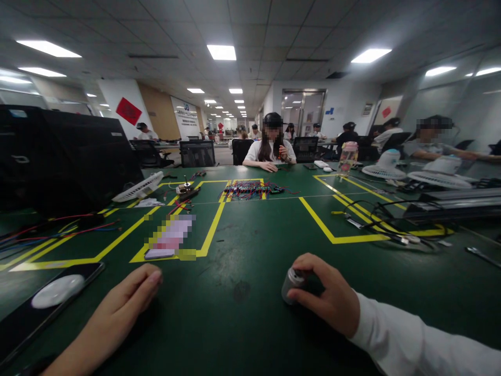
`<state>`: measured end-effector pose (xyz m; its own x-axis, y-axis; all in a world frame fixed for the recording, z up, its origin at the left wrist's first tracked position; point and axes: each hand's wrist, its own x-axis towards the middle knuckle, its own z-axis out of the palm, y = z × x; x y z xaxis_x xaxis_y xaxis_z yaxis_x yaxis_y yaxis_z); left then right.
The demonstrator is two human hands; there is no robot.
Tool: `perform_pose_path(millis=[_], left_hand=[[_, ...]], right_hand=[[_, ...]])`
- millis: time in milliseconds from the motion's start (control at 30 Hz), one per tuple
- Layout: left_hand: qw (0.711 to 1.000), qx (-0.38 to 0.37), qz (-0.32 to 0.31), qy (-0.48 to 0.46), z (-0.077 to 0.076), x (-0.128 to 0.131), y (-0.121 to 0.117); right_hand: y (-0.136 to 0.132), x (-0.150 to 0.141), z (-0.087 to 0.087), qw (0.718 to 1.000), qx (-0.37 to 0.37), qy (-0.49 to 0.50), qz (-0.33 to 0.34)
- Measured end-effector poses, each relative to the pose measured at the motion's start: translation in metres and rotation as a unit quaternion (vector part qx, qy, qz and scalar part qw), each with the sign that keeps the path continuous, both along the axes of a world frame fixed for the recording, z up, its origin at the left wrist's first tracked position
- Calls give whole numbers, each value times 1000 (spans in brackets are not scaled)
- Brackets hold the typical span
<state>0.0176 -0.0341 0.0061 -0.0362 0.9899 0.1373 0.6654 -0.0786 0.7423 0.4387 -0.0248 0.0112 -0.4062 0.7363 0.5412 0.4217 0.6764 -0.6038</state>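
Observation:
My right hand (326, 295) rests on the green table (250, 245) near its front edge, fingers wrapped round a small grey metal cylinder (291, 283) that stands on the tabletop. My left hand (125, 305) lies on the table to the left with its fingers curled together and nothing visible in them. A white oval object (57, 291) lies on a dark flat slab (23, 318) just left of that hand.
Yellow tape marks rectangles on the table. A pile of coloured wires (252, 189) lies mid-table, black cables (376, 214) at right, a black monitor (66, 156) at left. A white fan (139, 187) and a bottle (347, 157) stand farther back. A person (270, 149) sits opposite, others around.

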Motion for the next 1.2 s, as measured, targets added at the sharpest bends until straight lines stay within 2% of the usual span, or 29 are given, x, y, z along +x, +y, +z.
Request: perform_pose_path(millis=[133, 267, 400, 467, 567, 633, 733, 800, 867, 933, 1067, 1200], left_hand=[[997, -9, -73, -1, 11, 43, 1], [992, 15, -127, -8, 13, 80, 6], [982, 19, -180, -50, 16, 117, 8], [971, 31, -222, -81, 21, 135, 8], [949, 77, -296, -73, 33, 159, 10], [946, 87, -304, -73, 41, 170, 11], [949, 93, -290, -78, 50, 179, 15], [945, 85, -306, -72, 53, 182, 17], [941, 82, -320, -75, 56, 183, 20], [943, 96, -305, -94, 56, 182, 22], [947, 109, -280, -110, 46, 172, 28], [945, 76, -317, 6, 26, 163, 34]], right_hand=[[2, -6, -5, 998, -47, -23, 24], [1, -7, -9, 996, -86, 1, 25], [-1, -15, -5, 988, -150, 31, 8], [-1, -23, -3, 983, -178, 35, -2], [0, -33, -1, 982, -184, 31, -1], [1, -36, -1, 983, -181, 26, 5], [2, -36, 0, 984, -176, 17, 13], [2, -35, 1, 985, -172, 8, 16], [1, -35, 2, 986, -166, 1, 16], [0, -35, 2, 987, -161, -4, 15], [-2, -31, 3, 987, -158, -18, 7], [-3, -24, 3, 988, -150, -25, -11]])
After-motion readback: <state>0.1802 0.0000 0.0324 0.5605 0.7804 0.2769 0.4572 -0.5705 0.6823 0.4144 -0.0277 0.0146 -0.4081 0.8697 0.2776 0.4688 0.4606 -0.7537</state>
